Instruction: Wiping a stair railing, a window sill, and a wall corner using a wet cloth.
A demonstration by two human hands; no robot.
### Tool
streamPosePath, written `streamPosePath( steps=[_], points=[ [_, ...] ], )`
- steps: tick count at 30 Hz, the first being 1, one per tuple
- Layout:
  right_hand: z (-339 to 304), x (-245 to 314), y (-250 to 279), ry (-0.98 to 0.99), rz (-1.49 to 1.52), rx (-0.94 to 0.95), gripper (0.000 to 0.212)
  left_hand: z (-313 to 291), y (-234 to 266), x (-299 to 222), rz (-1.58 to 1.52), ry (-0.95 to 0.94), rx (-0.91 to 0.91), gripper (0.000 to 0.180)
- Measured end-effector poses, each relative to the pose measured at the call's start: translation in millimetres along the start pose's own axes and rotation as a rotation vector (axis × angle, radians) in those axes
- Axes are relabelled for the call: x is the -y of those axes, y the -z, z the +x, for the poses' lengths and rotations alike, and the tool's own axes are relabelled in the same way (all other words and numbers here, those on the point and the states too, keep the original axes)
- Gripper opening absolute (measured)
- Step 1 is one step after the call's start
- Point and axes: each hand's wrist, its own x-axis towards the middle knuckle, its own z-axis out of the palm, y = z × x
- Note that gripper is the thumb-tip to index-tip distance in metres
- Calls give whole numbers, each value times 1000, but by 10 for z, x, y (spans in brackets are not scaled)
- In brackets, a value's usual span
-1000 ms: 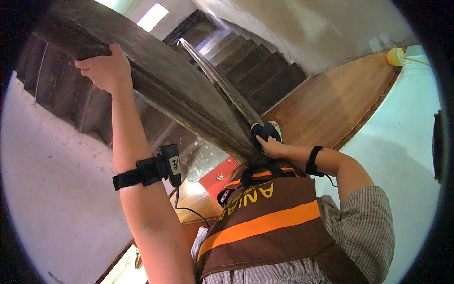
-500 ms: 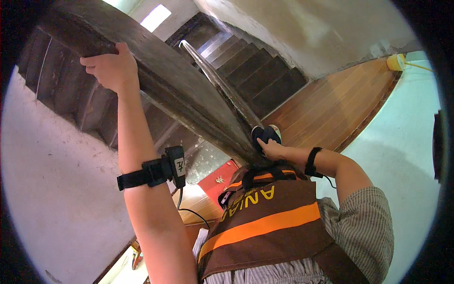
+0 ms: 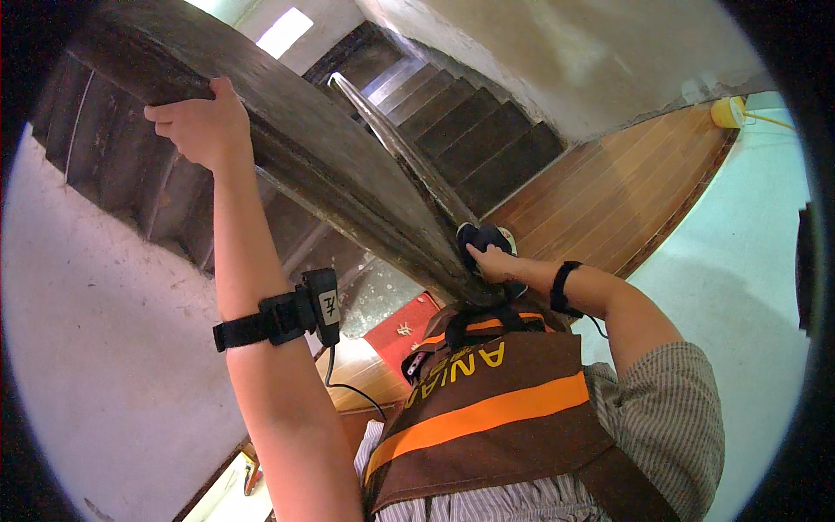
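Note:
A dark, solid stair banister (image 3: 304, 113) with a worn edge runs from the upper left down to the middle, close to my apron. My left hand (image 3: 209, 126) grips its edge at the upper left, thumb over the top and fingers bent on the near side. Beside the banister's lower end, my right hand (image 3: 493, 264) is closed on a dark cloth-like thing (image 3: 470, 237). A pale-rimmed dark shape lies just behind it; I cannot tell whether it is a shoe. A thin, shiny handrail (image 3: 383, 130) rises from that spot.
Dark steps (image 3: 487, 130) descend beyond the handrail, and more steps (image 3: 122, 148) lie left of the banister. Wooden flooring (image 3: 600, 209) spreads to the right, with a yellow container (image 3: 727, 113) at its far end. A red mat (image 3: 402, 332) lies near my apron.
My right hand has shifted slightly left and away from me, and the dark cloth-like thing has moved with it. My left hand stays on the banister edge, almost unmoved.

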Motion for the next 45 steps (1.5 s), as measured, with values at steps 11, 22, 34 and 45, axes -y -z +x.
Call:
streamPosePath(
  steps=[11,22,34,45],
  points=[
    [250,82,228,-12,17,-80,66,32,6,-12,-16,10,3,92],
    [460,-97,-65,67,31,-265,55,-10,5,-10,-18,29,-6,92],
    [-388,151,681,473,509,-389,30,209,-377,355,-240,105,-28,92],
    [-528,1309,943,1045,-401,-699,53,-1883,-484,2030,-1613,754,260,56]
  ],
)
